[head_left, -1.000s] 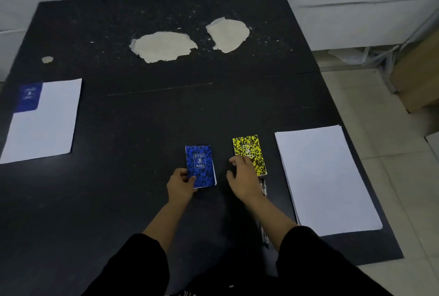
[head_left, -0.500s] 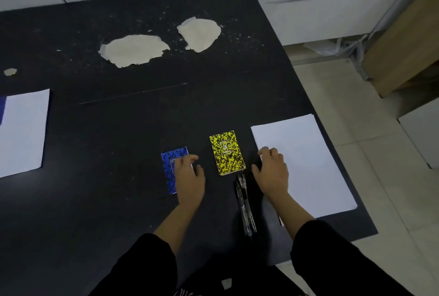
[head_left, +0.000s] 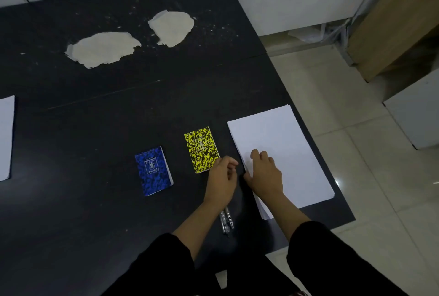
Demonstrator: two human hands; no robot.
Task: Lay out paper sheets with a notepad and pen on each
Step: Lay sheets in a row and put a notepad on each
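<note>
A stack of white paper sheets (head_left: pixel 285 148) lies near the right edge of the black table (head_left: pixel 95 212). My right hand (head_left: pixel 263 174) rests flat on the stack's left edge, fingers spread. My left hand (head_left: pixel 222 179) hovers just left of it, fingers curled, holding nothing, next to the yellow speckled notepad (head_left: pixel 200 148). A blue speckled notepad (head_left: pixel 153 171) lies further left, apart from both hands. Two pens (head_left: pixel 226 221) lie side by side under my left wrist, partly hidden. Another white sheet (head_left: pixel 5 139) shows at the far left edge.
Two pale patches of peeled surface (head_left: pixel 104 48) mark the far part of the table. Right of the table is tiled floor (head_left: pixel 368 177), with a brown cardboard box (head_left: pixel 392 22) and a white box (head_left: pixel 418 122).
My left hand left the blue notepad and moved right, beside the yellow one. My right hand slid a little further onto the paper stack. The view shifted right.
</note>
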